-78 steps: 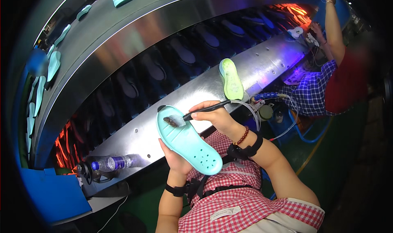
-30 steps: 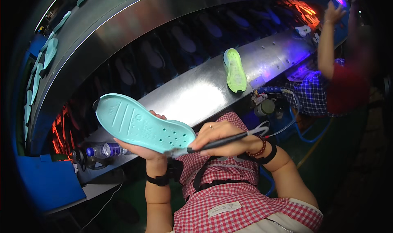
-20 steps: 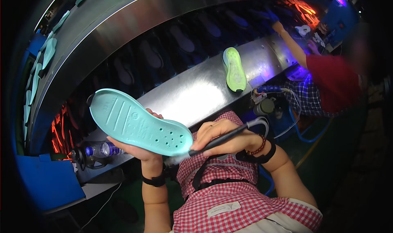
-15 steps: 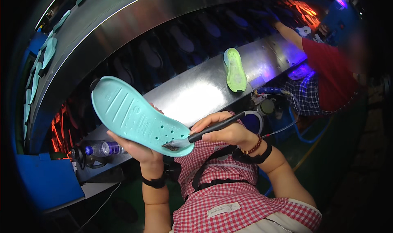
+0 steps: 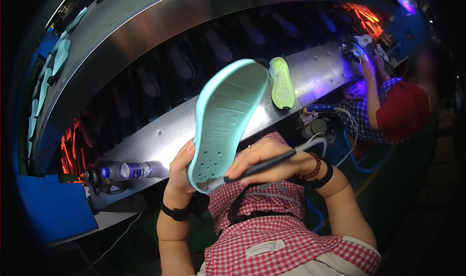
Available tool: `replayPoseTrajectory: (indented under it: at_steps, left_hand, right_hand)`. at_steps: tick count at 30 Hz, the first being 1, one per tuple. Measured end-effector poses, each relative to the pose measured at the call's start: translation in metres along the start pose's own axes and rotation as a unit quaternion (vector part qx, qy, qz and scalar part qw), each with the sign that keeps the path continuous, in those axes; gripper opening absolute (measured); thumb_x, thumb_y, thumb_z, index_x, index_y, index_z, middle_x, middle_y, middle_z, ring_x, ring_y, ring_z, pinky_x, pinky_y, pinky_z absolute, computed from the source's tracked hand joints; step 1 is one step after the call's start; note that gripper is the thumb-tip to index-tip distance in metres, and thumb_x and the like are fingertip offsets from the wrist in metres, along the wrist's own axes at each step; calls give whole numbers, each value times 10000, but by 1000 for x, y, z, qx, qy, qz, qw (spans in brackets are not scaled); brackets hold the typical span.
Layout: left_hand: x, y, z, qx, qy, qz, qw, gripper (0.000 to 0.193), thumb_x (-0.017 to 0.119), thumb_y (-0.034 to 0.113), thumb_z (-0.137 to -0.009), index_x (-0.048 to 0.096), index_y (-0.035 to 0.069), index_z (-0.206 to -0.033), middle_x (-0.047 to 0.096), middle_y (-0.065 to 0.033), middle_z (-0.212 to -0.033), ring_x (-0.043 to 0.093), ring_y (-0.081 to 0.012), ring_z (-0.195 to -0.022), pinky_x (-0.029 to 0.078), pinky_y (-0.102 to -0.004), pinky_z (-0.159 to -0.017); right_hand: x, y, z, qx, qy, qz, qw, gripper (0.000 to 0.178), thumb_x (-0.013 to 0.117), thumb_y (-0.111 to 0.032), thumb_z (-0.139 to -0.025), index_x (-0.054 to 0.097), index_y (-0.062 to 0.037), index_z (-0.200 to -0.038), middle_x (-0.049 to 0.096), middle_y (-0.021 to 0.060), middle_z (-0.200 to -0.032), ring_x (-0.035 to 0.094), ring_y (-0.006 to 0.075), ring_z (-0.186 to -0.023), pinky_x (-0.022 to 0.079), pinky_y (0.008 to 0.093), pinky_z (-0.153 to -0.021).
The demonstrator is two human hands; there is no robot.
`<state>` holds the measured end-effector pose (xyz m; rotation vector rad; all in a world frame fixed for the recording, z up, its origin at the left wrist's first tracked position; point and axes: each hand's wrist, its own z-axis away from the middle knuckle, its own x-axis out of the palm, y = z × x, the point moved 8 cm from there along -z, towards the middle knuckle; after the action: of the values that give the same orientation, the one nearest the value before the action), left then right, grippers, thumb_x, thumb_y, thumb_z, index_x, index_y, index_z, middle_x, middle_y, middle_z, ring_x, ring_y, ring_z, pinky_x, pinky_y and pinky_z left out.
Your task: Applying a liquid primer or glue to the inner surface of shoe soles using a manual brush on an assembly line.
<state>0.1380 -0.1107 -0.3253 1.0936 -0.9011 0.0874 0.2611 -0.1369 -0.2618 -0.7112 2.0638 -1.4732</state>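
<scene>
A turquoise shoe sole (image 5: 227, 112) stands tilted up in front of me, its inner face with several small holes turned my way. My left hand (image 5: 180, 167) grips its left edge near the lower end, fingers partly hidden behind it. In my right hand (image 5: 267, 159) is a brush with a black handle (image 5: 267, 165) and a hose at its rear end. The bristle tip (image 5: 209, 184) touches the sole's lower end, inside the rim. Beyond, a yellow-green shoe sole (image 5: 282, 84) lies on the metal ledge.
The metal ledge (image 5: 167, 135) curves along a dark conveyor bearing several soles. Plastic bottles (image 5: 136, 170) lie at its left end, beside a blue box (image 5: 58, 205). Cables and a jar (image 5: 316, 127) are right of me; a co-worker (image 5: 403, 111) sits beyond. Red-glowing heaters show at both ends.
My left hand has swung the sole from leaning left to nearly upright, leaning right. The brush tip has moved to the sole's end. The co-worker has drawn an arm back from the conveyor.
</scene>
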Motion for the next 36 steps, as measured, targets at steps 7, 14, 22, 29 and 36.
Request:
replayPoseTrajectory:
  at_steps: [7,14,22,29,36]
  left_hand:
    - [-2,-9,7,-116,-11,24,993,605,485,308,-824,375,-69,-1284,531,-207,-1162,557,-254,-1032,433,-341,-900]
    - [2,1,17,-146,9,-134,980,658,491,348,-780,397,-72,-1277,527,-203,-1168,545,-244,-1011,420,-321,-877]
    - [-35,11,34,-90,82,-48,991,644,485,368,-758,459,-84,-1215,559,-207,-1117,560,-251,-965,430,-305,-841]
    - [-18,31,42,-34,128,-144,981,744,499,492,-693,505,-94,-1151,583,-204,-1057,583,-256,-911,441,-317,-810]
    - [-39,5,9,129,19,210,969,703,286,602,-871,361,78,-1334,416,-137,-1332,431,-364,-1178,322,-527,-1008]
  right_hand:
    - [-15,-27,4,-47,-30,1,998,182,641,-26,-762,643,-13,-944,654,142,-962,642,251,-880,510,318,-782]
    - [-15,-35,8,-25,-158,70,985,169,617,-72,-795,634,-21,-955,654,132,-977,638,251,-900,504,315,-760]
    - [-26,-25,22,-42,-66,74,994,215,650,10,-750,640,5,-965,649,153,-990,632,275,-938,513,329,-810]
    - [-27,-4,27,-26,32,83,996,196,665,11,-732,650,8,-928,649,165,-981,633,266,-936,504,338,-842]
    - [-29,-35,19,-62,122,55,989,246,713,-28,-688,668,-14,-929,668,108,-855,615,170,-751,469,244,-659]
